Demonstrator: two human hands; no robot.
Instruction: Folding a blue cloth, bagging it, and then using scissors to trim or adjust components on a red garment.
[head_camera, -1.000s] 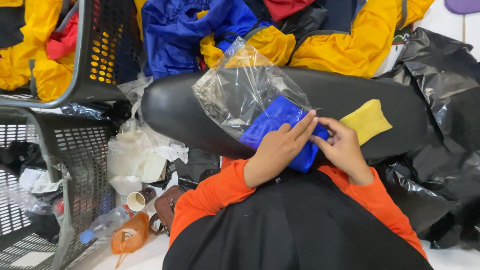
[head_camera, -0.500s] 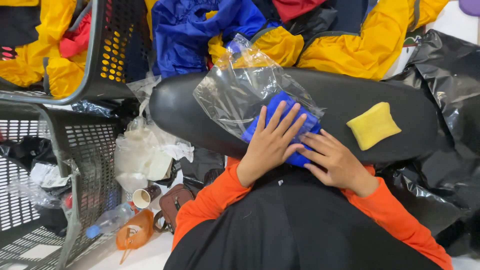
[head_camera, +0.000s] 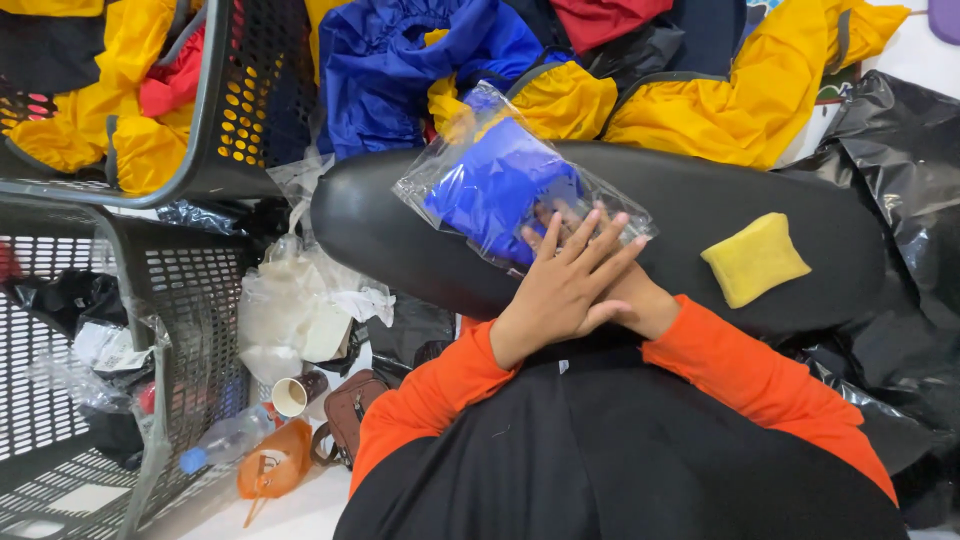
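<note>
— Where is the packed garment right now?

— The clear plastic bag (head_camera: 520, 185) with the folded blue garment (head_camera: 495, 180) inside lies on the black padded cushion (head_camera: 400, 230) across the person's lap, its far end tilted up toward the pile of clothes.

— And the hands?

— The left hand (head_camera: 565, 290) lies flat on the near end of the bag, fingers spread wide, pressing down rather than gripping. The right hand (head_camera: 635, 300) sits under it, mostly hidden; only the wrist and some fingertips show through the plastic. I cannot tell how its grip stands, whether curled or flat.

— Anything else on the cushion?

— A small yellow pouch (head_camera: 755, 258), folded square, lies to the right of the hands, apart from the bag.

— What lies around?

— Beyond the cushion is a heap of blue and yellow jackets (head_camera: 700, 100), with some red cloth at the top. To the left stand two dark mesh baskets (head_camera: 225, 150); the upper one holds yellow and red clothing. Crumpled plastic wrappers (head_camera: 290, 310) lie just beside the cushion's left end. Lower down on the floor are a paper cup (head_camera: 290, 397), a brown small bag (head_camera: 350, 415), and a plastic bottle (head_camera: 225, 440). Black plastic sheeting (head_camera: 900, 150) bunches at the right.
</note>
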